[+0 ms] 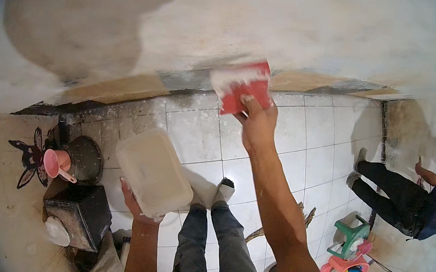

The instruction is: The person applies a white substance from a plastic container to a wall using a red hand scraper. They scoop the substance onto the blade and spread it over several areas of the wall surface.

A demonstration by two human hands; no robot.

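My right hand (258, 121) is closed on a flat red scraper (252, 91), its blade partly coated in whitish paste. The scraper is held up close to the lower part of the wall (317, 26); I cannot tell whether it touches. Below and to the left, my left hand (137, 203) supports a rectangular, milky plastic container (154, 174) from its near edge. The fingers go under the container and are partly hidden. What lies inside the container is hard to make out.
A pink dipper (58, 165) rests by a dark round tub (82, 159) at left, near a black box (83, 214). A green stool (350, 237) and a pink stool (342, 270) stand at right. Another person (409, 197) works at the right wall. White tiles (313, 152) cover the floor.
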